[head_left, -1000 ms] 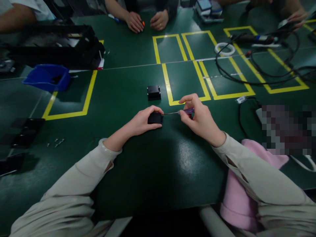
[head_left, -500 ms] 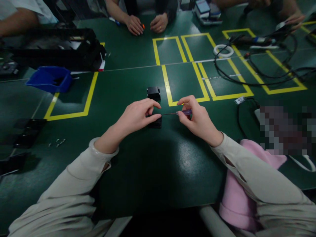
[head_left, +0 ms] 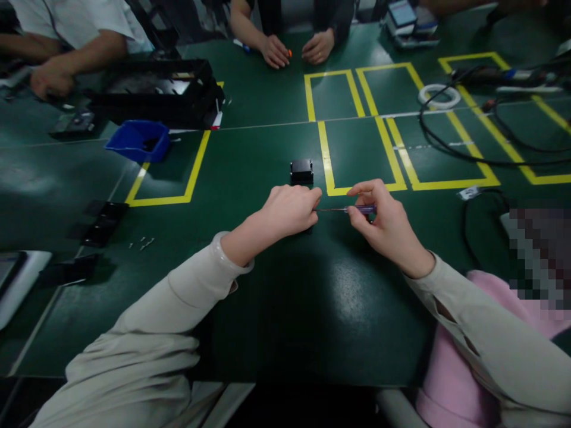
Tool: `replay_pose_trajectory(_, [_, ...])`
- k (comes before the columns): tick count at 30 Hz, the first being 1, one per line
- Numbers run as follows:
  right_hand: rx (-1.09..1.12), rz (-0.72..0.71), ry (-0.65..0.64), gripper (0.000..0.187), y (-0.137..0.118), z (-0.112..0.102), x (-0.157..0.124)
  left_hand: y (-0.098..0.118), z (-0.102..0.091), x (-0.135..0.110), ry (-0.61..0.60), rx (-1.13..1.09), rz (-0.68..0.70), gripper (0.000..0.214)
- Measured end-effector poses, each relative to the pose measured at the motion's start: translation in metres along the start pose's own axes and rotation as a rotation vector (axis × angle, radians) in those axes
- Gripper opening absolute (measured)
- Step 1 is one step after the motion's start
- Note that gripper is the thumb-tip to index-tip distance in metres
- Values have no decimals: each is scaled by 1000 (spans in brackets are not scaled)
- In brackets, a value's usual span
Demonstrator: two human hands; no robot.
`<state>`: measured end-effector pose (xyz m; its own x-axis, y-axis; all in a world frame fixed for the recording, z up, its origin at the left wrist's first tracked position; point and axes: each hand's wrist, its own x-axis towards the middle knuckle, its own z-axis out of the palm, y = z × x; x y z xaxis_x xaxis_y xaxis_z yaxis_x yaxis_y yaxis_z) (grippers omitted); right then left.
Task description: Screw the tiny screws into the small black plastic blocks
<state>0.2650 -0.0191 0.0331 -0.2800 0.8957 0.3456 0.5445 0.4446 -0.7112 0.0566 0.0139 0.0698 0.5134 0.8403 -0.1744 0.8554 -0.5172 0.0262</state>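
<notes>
My left hand (head_left: 289, 212) is curled over a small black block on the green table (head_left: 276, 309); the block is almost wholly hidden under the fingers. My right hand (head_left: 387, 223) pinches a thin screwdriver with a purple handle (head_left: 362, 209), held level, its metal tip reaching my left fingertips. A second small black block (head_left: 302, 171) stands just beyond my left hand, beside a yellow tape line.
A blue bin (head_left: 139, 140) and a black tray (head_left: 158, 92) sit at the far left, with black parts (head_left: 100, 221) and loose screws (head_left: 141, 243) nearer. Black cables (head_left: 482, 148) cross the right side. Other people's hands (head_left: 294, 52) rest at the far edge.
My left hand has closed over the black block, which showed before. The camera has turned left, so more of the table's left side shows. The screwdriver stays level at the block.
</notes>
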Motion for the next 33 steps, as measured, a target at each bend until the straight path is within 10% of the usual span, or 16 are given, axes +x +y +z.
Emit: replay_pose_trajectory(33, [-9, 21, -41, 9, -4, -3, 3, -2, 7, -10, 37, -87, -9, 13])
